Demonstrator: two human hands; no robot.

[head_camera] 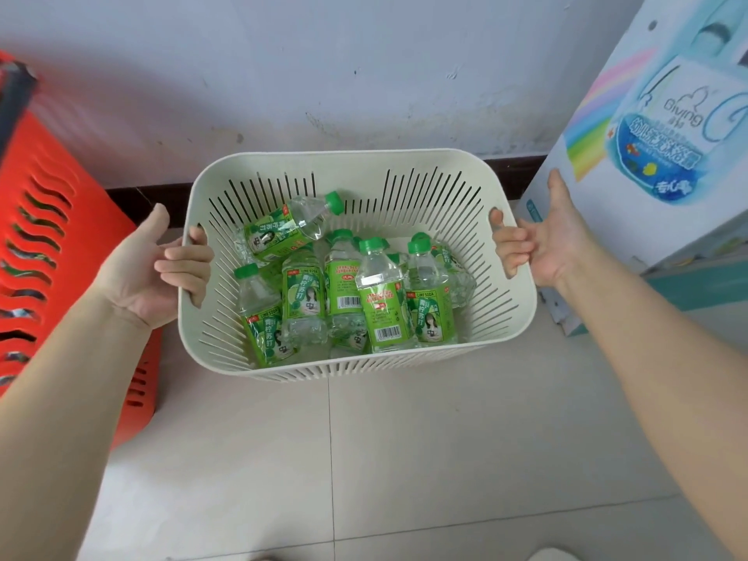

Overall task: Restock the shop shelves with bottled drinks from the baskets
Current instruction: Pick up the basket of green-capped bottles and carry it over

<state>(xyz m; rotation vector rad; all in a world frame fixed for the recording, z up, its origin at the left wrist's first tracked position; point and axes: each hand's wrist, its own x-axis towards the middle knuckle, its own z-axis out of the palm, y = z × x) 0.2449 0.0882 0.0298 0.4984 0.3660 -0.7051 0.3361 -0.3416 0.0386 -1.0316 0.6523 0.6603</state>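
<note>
Item under handling: a cream plastic basket with slotted walls, positioned centrally over a pale tiled floor, close to the wall. Whether the basket rests on the floor or is raised off it cannot be determined.

Contents: several clear drink bottles with green caps and green labels marked "LIME SODA". Most stand or lean together toward the near side of the basket, packed against one another. One bottle lies tilted on top of the others at the far left, its cap pointing toward the far wall of the basket.

Left hand: grips the basket's left rim. The fingers are curled over the edge with their tips inside the basket; the thumb stays outside, raised.

Right hand: grips the right rim in the same manner, fingers hooked over the edge into the basket, thumb extended upward outside it.

Surroundings: a red slotted basket stands just left of the left forearm, partly out of view. A printed cardboard box with rainbow artwork stands to the right, near the right thumb. A dark skirting strip runs along the foot of the wall behind the cream basket.
</note>
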